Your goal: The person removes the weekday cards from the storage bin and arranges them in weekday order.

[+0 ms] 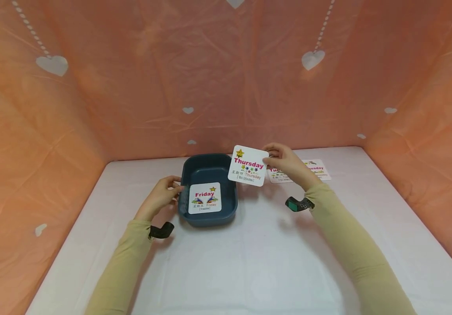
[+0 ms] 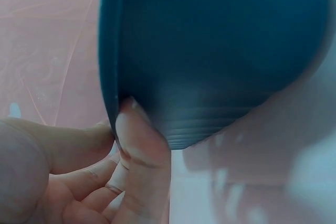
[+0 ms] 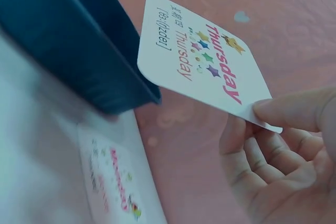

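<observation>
A dark blue plastic bin (image 1: pixel 207 223) stands on the table, and a white Friday card (image 1: pixel 205 198) lies in its near part. My left hand (image 1: pixel 161 197) pinches the bin's left rim, its digits on both sides of the wall, as the left wrist view shows. Between thumb and fingers my right hand (image 1: pixel 286 162) holds a white Thursday card (image 1: pixel 248 165) by one edge. The card is raised, tilted, beside the bin's far right corner. In the right wrist view, a blurred Monday card (image 3: pixel 113 182) lies on the table next to the bin.
Partly behind the right hand lie a Tuesday card (image 1: pixel 278 176) and another day card (image 1: pixel 317 169). The white-covered table (image 1: pixel 241 267) is bounded by an orange sheet (image 1: pixel 226 78) with white hearts at the back and sides.
</observation>
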### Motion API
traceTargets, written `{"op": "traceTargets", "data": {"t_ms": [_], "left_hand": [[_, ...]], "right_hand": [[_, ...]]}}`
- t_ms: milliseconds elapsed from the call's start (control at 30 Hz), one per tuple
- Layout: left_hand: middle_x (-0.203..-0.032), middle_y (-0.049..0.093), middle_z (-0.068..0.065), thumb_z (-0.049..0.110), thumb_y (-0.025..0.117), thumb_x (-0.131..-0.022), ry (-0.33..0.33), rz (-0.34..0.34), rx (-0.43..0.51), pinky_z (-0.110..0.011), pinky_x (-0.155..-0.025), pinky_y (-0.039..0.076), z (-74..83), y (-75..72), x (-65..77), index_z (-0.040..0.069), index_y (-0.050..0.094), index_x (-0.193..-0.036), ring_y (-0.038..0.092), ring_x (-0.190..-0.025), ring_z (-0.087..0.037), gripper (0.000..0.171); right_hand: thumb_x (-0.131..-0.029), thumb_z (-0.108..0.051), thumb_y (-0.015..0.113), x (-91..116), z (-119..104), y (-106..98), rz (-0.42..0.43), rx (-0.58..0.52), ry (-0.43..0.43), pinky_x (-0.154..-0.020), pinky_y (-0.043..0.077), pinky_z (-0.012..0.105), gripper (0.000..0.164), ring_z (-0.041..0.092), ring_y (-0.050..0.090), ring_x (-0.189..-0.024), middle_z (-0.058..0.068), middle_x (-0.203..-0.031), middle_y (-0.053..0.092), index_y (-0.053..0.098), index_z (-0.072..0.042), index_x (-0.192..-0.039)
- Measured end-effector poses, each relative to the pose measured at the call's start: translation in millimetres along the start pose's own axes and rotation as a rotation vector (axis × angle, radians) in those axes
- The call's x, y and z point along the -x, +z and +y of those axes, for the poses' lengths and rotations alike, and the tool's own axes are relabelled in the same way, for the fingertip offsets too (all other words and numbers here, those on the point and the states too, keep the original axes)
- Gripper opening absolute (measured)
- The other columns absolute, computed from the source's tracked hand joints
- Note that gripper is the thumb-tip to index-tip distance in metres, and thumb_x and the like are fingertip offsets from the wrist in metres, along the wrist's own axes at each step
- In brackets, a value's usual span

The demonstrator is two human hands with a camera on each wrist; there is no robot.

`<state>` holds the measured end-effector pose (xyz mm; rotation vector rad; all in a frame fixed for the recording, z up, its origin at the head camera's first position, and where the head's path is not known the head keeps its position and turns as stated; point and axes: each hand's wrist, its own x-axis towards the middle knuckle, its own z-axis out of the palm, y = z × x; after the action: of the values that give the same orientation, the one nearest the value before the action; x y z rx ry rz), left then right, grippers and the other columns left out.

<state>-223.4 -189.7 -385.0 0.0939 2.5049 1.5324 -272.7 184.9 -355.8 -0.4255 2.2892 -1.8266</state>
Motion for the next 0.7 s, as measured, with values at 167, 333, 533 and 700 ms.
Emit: {"op": "traceTargets", "data": {"t_ms": [167, 333, 533, 700], "left_hand": [[-0.096, 0.053, -0.022, 0.003, 0.053, -0.097, 0.003, 0.001, 0.002, -0.028, -0.054, 0.051, 0.8, 1.0, -0.3, -0.013, 0.041, -0.132, 0.054, -0.064, -0.015, 0.041], [-0.095, 0.053, -0.022, 0.002, 0.052, -0.097, 0.002, 0.001, -0.001, -0.029, -0.054, 0.051, -0.9, 1.9, -1.8, -0.013, 0.041, -0.132, 0.054, -0.063, -0.015, 0.04], [-0.098, 0.054, -0.026, 0.002, 0.051, -0.097, 0.009, -0.007, 0.0, -0.031, -0.056, 0.052, -3.0, 2.1, -3.5, -0.013, 0.041, -0.133, 0.056, -0.063, -0.014, 0.04], [-0.099, 0.053, -0.028, 0.002, 0.051, -0.097, 0.02, -0.004, -0.008, -0.031, -0.056, 0.052, -2.9, 1.3, -2.5, -0.013, 0.041, -0.133, 0.056, -0.065, -0.015, 0.04]], "right_hand": [[-0.092, -0.001, 0.059, 11.8, 14.3, -11.3, 0.005, 0.022, 0.048, -0.085, 0.05, 0.04, 0.035, 0.02, 0.062, -0.091, 0.021, -0.11, 0.061, 0.049, 0.002, -0.126], [-0.092, 0.001, 0.058, 21.9, 32.7, -15.9, -0.011, 0.032, 0.112, -0.09, 0.047, 0.05, 0.036, 0.02, 0.062, -0.093, 0.022, -0.107, 0.062, 0.049, 0.002, -0.127], [-0.091, -0.001, 0.06, 31.1, 47.8, -15.3, 0.002, 0.103, 0.154, -0.086, 0.05, 0.045, 0.037, 0.019, 0.06, -0.089, 0.016, -0.101, 0.062, 0.051, 0.001, -0.127], [-0.09, -0.001, 0.061, 34.0, 57.8, -12.2, -0.019, 0.139, 0.136, -0.075, 0.05, 0.034, 0.035, 0.018, 0.056, -0.081, 0.013, -0.092, 0.061, 0.053, 0.001, -0.124]]}}
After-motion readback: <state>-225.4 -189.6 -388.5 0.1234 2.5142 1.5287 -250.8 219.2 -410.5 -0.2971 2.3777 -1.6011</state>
